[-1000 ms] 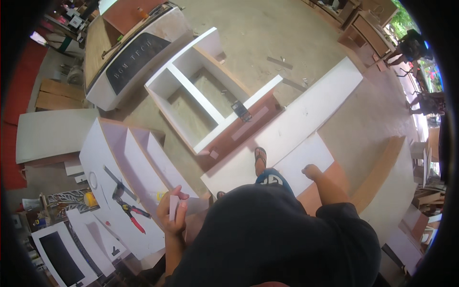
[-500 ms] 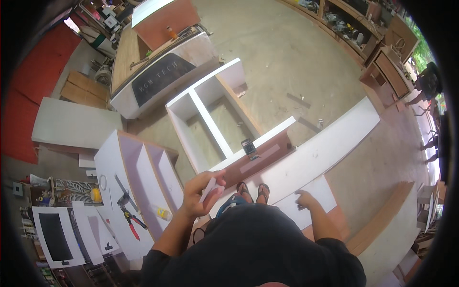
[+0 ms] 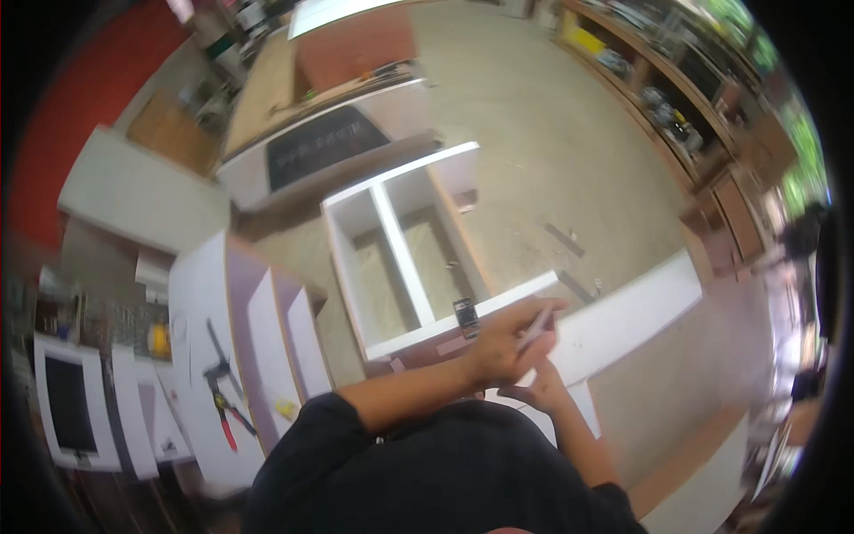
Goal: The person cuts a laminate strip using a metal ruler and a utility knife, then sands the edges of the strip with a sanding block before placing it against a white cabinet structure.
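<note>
My left hand (image 3: 507, 347) is closed on a small flat pale piece (image 3: 535, 331), raised above a long white board (image 3: 649, 294). My right hand (image 3: 543, 392) is just below it, its fingers partly hidden and blurred. A phone (image 3: 465, 317) stands out dark on the front edge of a white two-bay cabinet frame (image 3: 384, 231), left of my left hand. At the left, red-and-black handled pliers (image 3: 228, 427) and a grey metal tool (image 3: 213, 343) lie on a white cabinet's panel (image 3: 191, 294).
A large bench (image 3: 258, 125) with a dark front panel stands at the back. Wooden shelving (image 3: 649, 89) holding clutter runs along the right. A red surface (image 3: 80, 107) and leaning pale boards (image 3: 133, 173) are at the left. A curved board (image 3: 694, 472) lies at the lower right.
My left hand has swung up and to the right with the pale piece. My right hand has moved slightly left, below it. The view has shifted, so the furniture appears lower.
</note>
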Tool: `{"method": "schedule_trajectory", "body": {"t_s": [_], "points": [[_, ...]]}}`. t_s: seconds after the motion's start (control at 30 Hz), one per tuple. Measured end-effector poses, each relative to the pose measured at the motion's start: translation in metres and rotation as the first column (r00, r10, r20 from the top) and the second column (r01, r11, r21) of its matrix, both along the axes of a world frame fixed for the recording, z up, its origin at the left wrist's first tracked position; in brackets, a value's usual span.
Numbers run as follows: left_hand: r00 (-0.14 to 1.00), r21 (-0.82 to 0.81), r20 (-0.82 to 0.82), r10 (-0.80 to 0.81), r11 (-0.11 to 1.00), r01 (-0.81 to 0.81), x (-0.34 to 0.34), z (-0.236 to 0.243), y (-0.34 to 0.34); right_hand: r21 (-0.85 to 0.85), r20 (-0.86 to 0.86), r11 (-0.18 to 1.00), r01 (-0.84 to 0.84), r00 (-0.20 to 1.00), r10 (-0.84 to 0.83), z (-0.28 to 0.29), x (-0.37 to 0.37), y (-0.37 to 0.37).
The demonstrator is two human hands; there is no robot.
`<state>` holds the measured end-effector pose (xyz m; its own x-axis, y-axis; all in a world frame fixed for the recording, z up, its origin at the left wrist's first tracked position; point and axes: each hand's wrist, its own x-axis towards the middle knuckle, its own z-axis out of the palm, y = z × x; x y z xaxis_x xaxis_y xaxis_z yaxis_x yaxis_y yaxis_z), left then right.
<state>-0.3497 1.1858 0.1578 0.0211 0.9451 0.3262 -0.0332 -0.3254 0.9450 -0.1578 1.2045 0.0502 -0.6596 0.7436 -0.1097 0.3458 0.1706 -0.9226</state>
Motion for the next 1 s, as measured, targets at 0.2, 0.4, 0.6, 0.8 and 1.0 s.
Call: {"method": "schedule_trajectory", "body": {"t_s": [0.2, 0.4, 0.6, 0.8, 1.0], "points": [[0.994, -0.022, 0.081, 0.078, 0.997, -0.076, -0.008, -0.004, 0.025, 0.137, -0.064, 0.965, 0.223, 0.974, -0.216, -0.013, -0.008, -0.003], [0.948, -0.058, -0.208, 0.243, 0.964, -0.260, -0.052, -0.108, 0.000, -0.068, 0.110, 0.924, 0.377, 0.923, -0.368, -0.039, 0.042, 0.015], [0.968, -0.818, -0.235, 0.092, 0.519, -0.248, -0.134, -0.311, -0.056, 0.036, 0.188, 0.854, 0.519, 0.836, -0.516, -0.053, 0.108, 0.043], [0.855, -0.776, -0.477, 0.202, 0.360, -0.518, -0.107, -0.421, -0.079, 0.028, 0.411, 0.874, 0.484, 0.792, -0.452, -0.074, 0.156, 0.045], [0.743, -0.753, -0.614, 0.268, 0.086, -0.653, -0.049, -0.510, -0.008, -0.011, 0.541, 0.882, 0.472, 0.744, -0.392, -0.102, 0.192, 0.053]]}}
